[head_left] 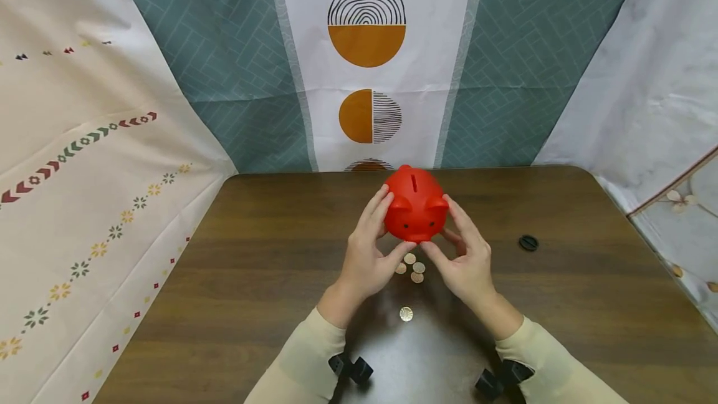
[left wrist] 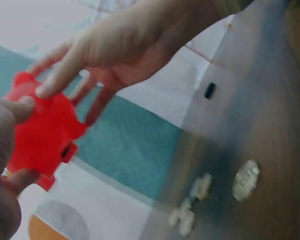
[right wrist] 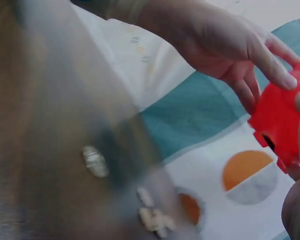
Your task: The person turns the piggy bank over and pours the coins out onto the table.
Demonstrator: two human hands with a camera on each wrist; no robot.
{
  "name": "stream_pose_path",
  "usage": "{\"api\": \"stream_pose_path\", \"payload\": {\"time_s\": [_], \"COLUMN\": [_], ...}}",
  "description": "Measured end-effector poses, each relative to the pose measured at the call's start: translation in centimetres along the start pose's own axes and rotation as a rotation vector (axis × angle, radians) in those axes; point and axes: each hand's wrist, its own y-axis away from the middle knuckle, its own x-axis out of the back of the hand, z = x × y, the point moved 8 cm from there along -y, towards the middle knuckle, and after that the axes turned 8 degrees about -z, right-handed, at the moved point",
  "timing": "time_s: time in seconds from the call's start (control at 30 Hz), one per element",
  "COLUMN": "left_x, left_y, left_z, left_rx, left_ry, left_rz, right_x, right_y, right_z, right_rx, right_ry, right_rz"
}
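A red piggy bank (head_left: 414, 204) is held up off the table between both hands, its slotted back toward the head camera. My left hand (head_left: 367, 254) grips its left side, thumb at the snout end. Its right side is gripped by my right hand (head_left: 467, 257), the thumb near the other thumb. Below the snout, several coins (head_left: 417, 277) lie grouped on the table. Closer to me lies a single coin (head_left: 406, 313). In the left wrist view, a dark opening (left wrist: 66, 150) shows low on the piggy bank (left wrist: 37, 135).
A round black plug (head_left: 528, 242) lies on the wooden table (head_left: 269, 254), right of the hands. Patterned cloths (head_left: 241, 48) hang behind and at both sides of the table. A black wrist mount (head_left: 350, 368) is on the left sleeve, with another (head_left: 503, 379) on the right.
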Motion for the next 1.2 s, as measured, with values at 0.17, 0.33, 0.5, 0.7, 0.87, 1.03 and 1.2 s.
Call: {"api": "stream_pose_path", "payload": {"time_s": [0.17, 0.33, 0.5, 0.7, 0.87, 1.03, 1.2], "left_x": [-0.5, -1.0, -1.0, -0.8, 0.4, -0.4, -1.3], "left_y": [0.5, 1.1, 1.0, 0.7, -0.2, 0.0, 1.0], "left_z": [-1.1, -3.1, -3.2, -2.1, 1.6, -1.2, -4.1], "left_rx": [0.108, 0.248, 0.228, 0.145, -0.098, 0.123, 0.308], "left_ry": [-0.093, -0.125, -0.122, -0.094, -0.026, 0.014, 0.036], "left_rz": [-0.039, -0.116, -0.122, -0.098, -0.002, -0.037, -0.092], "right_x": [-0.6, -1.2, -1.3, -1.2, -0.1, -0.8, -1.5], "right_y": [0.3, 0.7, 0.5, 0.2, -0.4, -0.3, 0.7], "right_z": [0.9, 1.4, 1.4, 0.6, -0.5, 2.2, 4.7], "right_rx": [-0.126, -0.261, -0.268, -0.173, 0.107, -0.099, -0.231], "right_ry": [0.018, 0.011, 0.013, 0.039, 0.002, 0.073, 0.13], "right_rz": [-0.059, -0.103, -0.11, -0.131, -0.073, -0.183, -0.233]}}
